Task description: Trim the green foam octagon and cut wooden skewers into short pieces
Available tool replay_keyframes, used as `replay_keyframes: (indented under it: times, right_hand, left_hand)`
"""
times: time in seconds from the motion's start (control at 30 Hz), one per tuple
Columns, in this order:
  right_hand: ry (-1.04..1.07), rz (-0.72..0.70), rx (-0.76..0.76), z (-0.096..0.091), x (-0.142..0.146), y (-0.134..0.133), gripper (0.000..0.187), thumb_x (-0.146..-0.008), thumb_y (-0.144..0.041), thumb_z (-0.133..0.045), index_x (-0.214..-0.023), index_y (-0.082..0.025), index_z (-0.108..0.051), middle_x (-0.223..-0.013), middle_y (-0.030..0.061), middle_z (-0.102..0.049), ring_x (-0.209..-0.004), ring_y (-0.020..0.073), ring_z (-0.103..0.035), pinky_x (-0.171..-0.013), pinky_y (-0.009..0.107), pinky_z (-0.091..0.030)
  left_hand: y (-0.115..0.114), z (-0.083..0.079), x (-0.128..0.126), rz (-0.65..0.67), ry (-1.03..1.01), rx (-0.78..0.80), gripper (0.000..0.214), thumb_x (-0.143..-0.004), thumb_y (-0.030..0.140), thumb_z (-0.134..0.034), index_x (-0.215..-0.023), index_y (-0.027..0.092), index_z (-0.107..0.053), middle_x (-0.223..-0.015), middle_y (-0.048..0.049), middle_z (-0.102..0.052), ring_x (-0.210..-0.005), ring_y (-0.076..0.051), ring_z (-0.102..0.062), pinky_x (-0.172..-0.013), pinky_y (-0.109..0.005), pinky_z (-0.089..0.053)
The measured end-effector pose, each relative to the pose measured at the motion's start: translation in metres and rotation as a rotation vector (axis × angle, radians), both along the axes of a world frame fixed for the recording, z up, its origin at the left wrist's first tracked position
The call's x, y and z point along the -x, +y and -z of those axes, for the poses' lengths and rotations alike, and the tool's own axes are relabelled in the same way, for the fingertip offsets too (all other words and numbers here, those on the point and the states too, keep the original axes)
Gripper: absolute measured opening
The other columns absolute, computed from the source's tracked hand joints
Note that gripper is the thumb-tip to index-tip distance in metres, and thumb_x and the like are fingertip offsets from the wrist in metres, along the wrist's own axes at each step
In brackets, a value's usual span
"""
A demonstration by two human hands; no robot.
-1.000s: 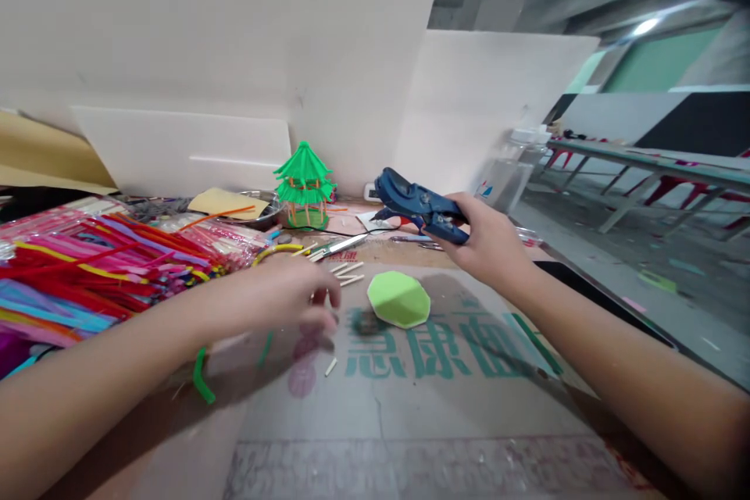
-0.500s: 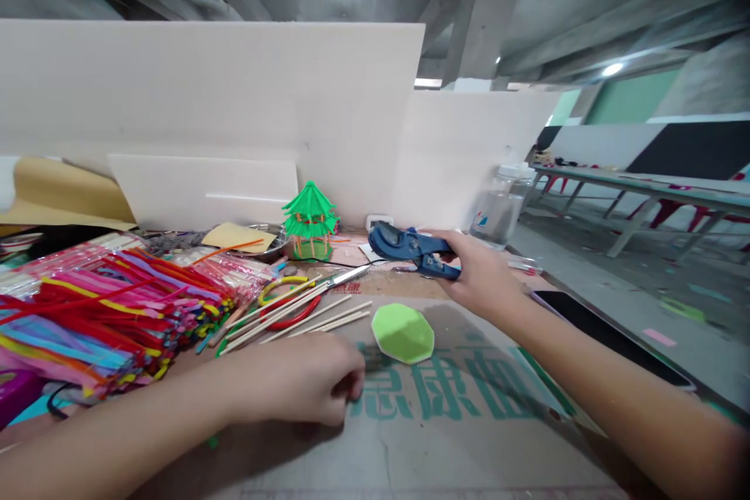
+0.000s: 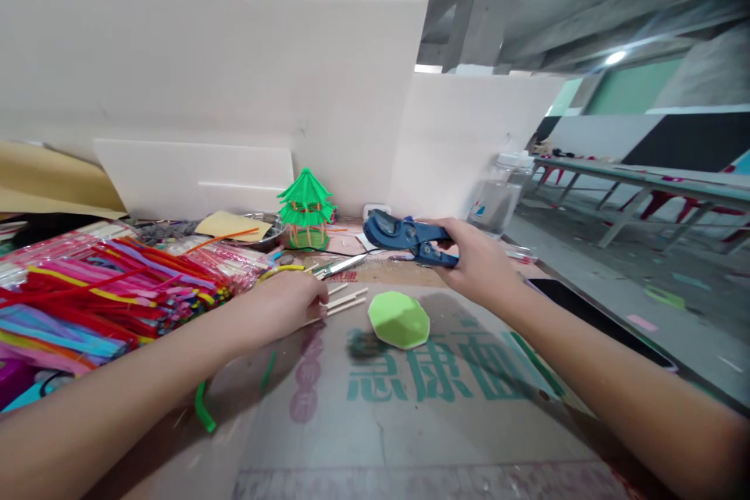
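My right hand (image 3: pixel 477 262) is wrapped round the handles of a blue cutter tool (image 3: pixel 404 236), held just above the table behind a flat light-green octagon piece (image 3: pixel 399 319). My left hand (image 3: pixel 287 299) lies curled on a bundle of thin wooden sticks (image 3: pixel 347 298) left of the octagon, fingers closed over their near ends. A small green pavilion model (image 3: pixel 306 208) stands at the back by the white board. Scissors (image 3: pixel 340 266) lie between the pavilion and the sticks.
A big heap of coloured pipe cleaners (image 3: pixel 99 289) fills the left side. The work surface is flattened cardboard (image 3: pixel 410 406) with green print. A clear plastic jar (image 3: pixel 498 199) and a dark phone (image 3: pixel 591 308) sit to the right. Green pipe-cleaner scraps (image 3: pixel 203 406) lie near my left forearm.
My left hand has moved from the cardboard near the octagon back up to the wooden sticks and closed on them. The right hand with the cutter stayed roughly in place; the camera shifted.
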State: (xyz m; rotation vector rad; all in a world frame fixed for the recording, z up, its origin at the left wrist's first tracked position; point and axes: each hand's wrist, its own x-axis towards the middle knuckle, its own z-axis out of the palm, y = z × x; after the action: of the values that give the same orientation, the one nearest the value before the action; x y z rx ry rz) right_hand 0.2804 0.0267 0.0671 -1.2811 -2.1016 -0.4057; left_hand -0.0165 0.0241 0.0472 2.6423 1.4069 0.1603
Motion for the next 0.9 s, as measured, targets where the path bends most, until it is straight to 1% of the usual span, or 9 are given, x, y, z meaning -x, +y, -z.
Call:
replay_keyframes:
  times: [0.07, 0.17, 0.3, 0.43, 0.5, 0.6, 0.67, 0.73, 0.9]
  right_hand:
    - [-0.007, 0.001, -0.002, 0.0, 0.0, -0.001, 0.051, -0.068, -0.013, -0.059, -0.119, -0.019, -0.055, -0.111, 0.0091, -0.067, -0.098, 0.0283, -0.063, -0.079, 0.038, -0.051]
    - [-0.013, -0.011, -0.022, -0.001, 0.0, -0.002, 0.05, -0.068, -0.012, -0.058, -0.117, -0.019, -0.056, -0.112, 0.0095, -0.066, -0.099, 0.0284, -0.063, -0.081, 0.039, -0.05]
    - [-0.001, 0.0, -0.042, -0.002, 0.001, -0.003, 0.048, -0.067, -0.012, -0.058, -0.114, -0.019, -0.057, -0.107, 0.0088, -0.068, -0.095, 0.0284, -0.064, -0.077, 0.037, -0.05]
    - [-0.001, -0.002, -0.039, -0.003, 0.002, -0.004, 0.048, -0.067, -0.012, -0.059, -0.115, -0.018, -0.057, -0.107, 0.0093, -0.067, -0.095, 0.0283, -0.064, -0.077, 0.037, -0.05]
    - [-0.006, -0.006, -0.029, -0.002, 0.003, -0.005, 0.049, -0.068, -0.012, -0.058, -0.116, -0.018, -0.056, -0.109, 0.0092, -0.067, -0.097, 0.028, -0.064, -0.078, 0.037, -0.05]
    - [-0.016, -0.017, -0.02, 0.0, 0.002, -0.005, 0.051, -0.069, -0.013, -0.058, -0.119, -0.019, -0.055, -0.113, 0.0092, -0.066, -0.1, 0.0281, -0.063, -0.082, 0.038, -0.05]
    - [-0.019, -0.019, -0.017, 0.0, 0.002, -0.005, 0.053, -0.068, -0.013, -0.058, -0.12, -0.019, -0.055, -0.114, 0.009, -0.066, -0.103, 0.0283, -0.062, -0.084, 0.038, -0.05]
    - [-0.016, -0.011, -0.006, -0.001, 0.002, -0.004, 0.054, -0.067, -0.012, -0.058, -0.121, -0.019, -0.055, -0.115, 0.0087, -0.066, -0.103, 0.0282, -0.062, -0.084, 0.038, -0.05]
    - [0.013, -0.013, 0.009, -0.002, 0.0, -0.003, 0.051, -0.069, -0.014, -0.058, -0.12, -0.019, -0.056, -0.117, 0.0087, -0.065, -0.102, 0.0282, -0.063, -0.083, 0.038, -0.051]
  left_hand:
    - [0.005, 0.009, -0.001, 0.0, 0.006, 0.012, 0.018, -0.079, 0.026, -0.057, -0.082, 0.021, -0.073, -0.078, -0.0056, -0.072, -0.072, -0.02, -0.063, -0.061, -0.027, -0.039]
    - [0.008, 0.016, -0.003, -0.012, 0.015, 0.015, 0.017, -0.079, 0.024, -0.056, -0.083, 0.02, -0.072, -0.079, -0.006, -0.071, -0.073, -0.02, -0.062, -0.064, -0.027, -0.038]
    - [0.015, 0.019, -0.002, -0.036, 0.033, 0.035, 0.014, -0.077, 0.028, -0.059, -0.081, 0.021, -0.071, -0.077, -0.0053, -0.07, -0.072, -0.02, -0.062, -0.061, -0.027, -0.037]
    - [0.021, 0.019, 0.003, -0.04, 0.046, 0.065, 0.022, -0.079, 0.04, -0.06, -0.081, 0.021, -0.071, -0.076, -0.0052, -0.07, -0.069, -0.021, -0.062, -0.056, -0.026, -0.035]
    - [0.023, 0.02, 0.005, -0.041, 0.045, 0.073, 0.023, -0.078, 0.042, -0.06, -0.079, 0.022, -0.071, -0.074, -0.0044, -0.069, -0.067, -0.02, -0.062, -0.054, -0.026, -0.034]
    - [0.022, 0.023, 0.004, -0.041, 0.027, 0.058, 0.017, -0.078, 0.038, -0.06, -0.078, 0.023, -0.069, -0.074, -0.0027, -0.069, -0.069, -0.019, -0.062, -0.056, -0.026, -0.035]
    - [0.022, 0.025, 0.003, -0.033, 0.013, 0.035, 0.013, -0.077, 0.031, -0.06, -0.082, 0.023, -0.068, -0.078, -0.0022, -0.069, -0.072, -0.019, -0.062, -0.058, -0.025, -0.036]
    - [0.021, 0.027, 0.001, -0.021, 0.005, 0.015, 0.013, -0.077, 0.027, -0.059, -0.086, 0.023, -0.068, -0.08, -0.0024, -0.07, -0.074, -0.019, -0.062, -0.06, -0.026, -0.037]
    - [0.017, 0.026, -0.001, -0.009, 0.0, -0.019, 0.015, -0.076, 0.021, -0.055, -0.079, 0.022, -0.07, -0.076, -0.0036, -0.07, -0.071, -0.019, -0.063, -0.062, -0.027, -0.038]
